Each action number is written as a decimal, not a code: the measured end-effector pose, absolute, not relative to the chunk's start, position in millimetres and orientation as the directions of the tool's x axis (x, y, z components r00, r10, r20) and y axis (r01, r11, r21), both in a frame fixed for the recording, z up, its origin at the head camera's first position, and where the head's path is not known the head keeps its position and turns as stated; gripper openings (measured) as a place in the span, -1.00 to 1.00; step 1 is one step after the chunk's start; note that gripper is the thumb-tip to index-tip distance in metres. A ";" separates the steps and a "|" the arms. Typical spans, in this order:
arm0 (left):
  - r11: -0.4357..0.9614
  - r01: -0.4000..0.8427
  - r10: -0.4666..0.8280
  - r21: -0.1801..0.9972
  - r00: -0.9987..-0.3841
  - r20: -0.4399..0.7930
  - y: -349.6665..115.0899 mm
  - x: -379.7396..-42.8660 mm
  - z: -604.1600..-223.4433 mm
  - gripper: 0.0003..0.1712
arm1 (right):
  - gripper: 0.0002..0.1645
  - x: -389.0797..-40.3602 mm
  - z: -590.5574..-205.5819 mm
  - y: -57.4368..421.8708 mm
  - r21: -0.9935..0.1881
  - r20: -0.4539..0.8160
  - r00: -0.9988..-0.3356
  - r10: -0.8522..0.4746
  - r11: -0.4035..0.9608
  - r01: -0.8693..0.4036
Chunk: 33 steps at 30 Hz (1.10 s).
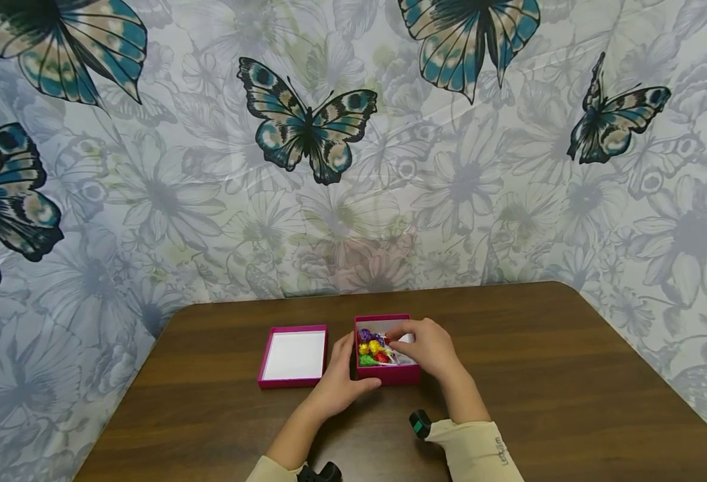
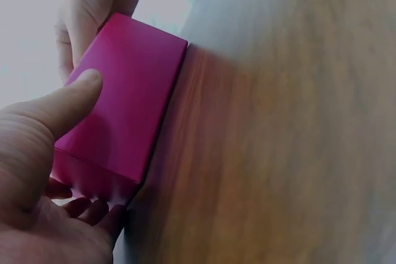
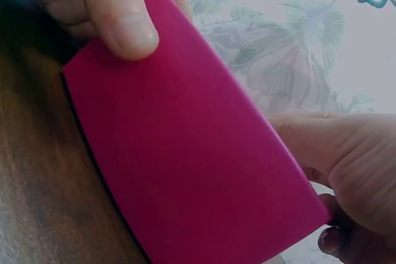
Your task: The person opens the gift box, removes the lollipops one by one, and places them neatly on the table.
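Observation:
A magenta box stands on the table, its lid off. Inside lie lollipops in purple, yellow, green and red wrappers, with white sticks toward the right. My left hand grips the box's near left corner, thumb on the front wall and fingers along the left side; the left wrist view shows this hold. Over the box's right part, my right hand reaches in and pinches what looks like a red lollipop between thumb and index finger. In the right wrist view the box wall hides these fingertips in part.
Left of the box lies its magenta lid, white inside facing up. Both rest on a brown wooden table with rounded far corners. Behind it hangs a cloth printed with butterflies and flowers.

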<state>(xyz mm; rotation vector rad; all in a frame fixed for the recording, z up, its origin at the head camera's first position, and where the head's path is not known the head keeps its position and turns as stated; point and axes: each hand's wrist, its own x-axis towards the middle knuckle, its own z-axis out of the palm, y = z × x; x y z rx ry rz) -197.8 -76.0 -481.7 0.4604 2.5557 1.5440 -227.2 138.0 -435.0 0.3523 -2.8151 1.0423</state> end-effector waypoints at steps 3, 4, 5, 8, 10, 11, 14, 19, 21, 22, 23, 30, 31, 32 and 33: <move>0.439 0.200 0.289 0.876 -0.954 0.073 -75.5 -197.7 -482.3 0.19 | -0.89 -226.6 -436.3 137.5 -0.629 0.175 -0.966 -0.189 0.734 -0.257; 0.444 0.203 0.279 0.873 -0.957 0.081 -75.3 -197.3 -482.5 0.17 | -0.89 -226.4 -437.1 137.4 -0.628 0.170 -0.966 -0.193 0.735 -0.257; 0.449 0.203 0.267 0.870 -0.960 0.086 -75.0 -197.1 -482.6 0.15 | -0.90 -226.1 -438.0 137.2 -0.627 0.166 -0.966 -0.198 0.735 -0.258; 0.461 0.199 0.240 0.865 -0.966 0.094 -74.7 -196.4 -482.8 0.11 | -0.91 -225.8 -440.7 136.8 -0.623 0.160 -0.966 -0.204 0.738 -0.259; 0.462 0.198 0.235 0.865 -0.967 0.096 -74.7 -196.1 -483.2 0.10 | -0.92 -225.8 -441.9 136.4 -0.622 0.159 -0.966 -0.203 0.739 -0.257; 0.460 0.194 0.232 0.866 -0.968 0.093 -74.7 -196.0 -483.2 0.10 | -0.92 -225.9 -442.3 136.2 -0.623 0.157 -0.966 -0.204 0.739 -0.257; 0.455 0.190 0.229 0.870 -0.969 0.092 -74.6 -195.6 -484.6 0.10 | -0.92 -226.3 -442.6 135.8 -0.625 0.148 -0.968 -0.203 0.739 -0.251; 0.450 0.189 0.224 0.873 -0.970 0.094 -73.4 -195.6 -485.3 0.10 | -0.89 -228.2 -442.9 135.4 -0.618 0.129 -0.970 -0.207 0.748 -0.242; 0.453 0.187 0.222 0.872 -0.971 0.093 -73.0 -196.0 -484.9 0.10 | -0.88 -229.0 -442.8 135.1 -0.601 0.125 -0.970 -0.211 0.762 -0.243; 0.455 0.187 0.223 0.871 -0.971 0.092 -72.9 -196.3 -484.8 0.10 | -0.88 -229.3 -442.7 135.0 -0.590 0.122 -0.969 -0.213 0.770 -0.244; 0.458 0.187 0.222 0.869 -0.971 0.092 -72.8 -196.4 -484.9 0.10 | -0.88 -229.3 -442.4 134.8 -0.580 0.121 -0.969 -0.215 0.777 -0.245; 0.447 0.187 0.218 0.875 -0.971 0.096 -73.1 -195.9 -484.6 0.10 | -0.88 -229.5 -440.9 132.4 -0.544 0.095 -0.972 -0.217 0.806 -0.233; 0.446 0.187 0.218 0.875 -0.971 0.096 -73.2 -195.7 -484.4 0.09 | -0.88 -229.4 -440.4 132.0 -0.544 0.092 -0.972 -0.217 0.806 -0.232; 0.446 0.187 0.218 0.875 -0.971 0.096 -73.4 -195.6 -484.3 0.10 | -0.88 -229.3 -440.0 131.7 -0.544 0.090 -0.972 -0.216 0.807 -0.230; 0.447 0.186 0.217 0.875 -0.971 0.095 -73.5 -195.7 -484.2 0.10 | -0.88 -229.3 -439.7 131.4 -0.545 0.089 -0.972 -0.215 0.807 -0.229</move>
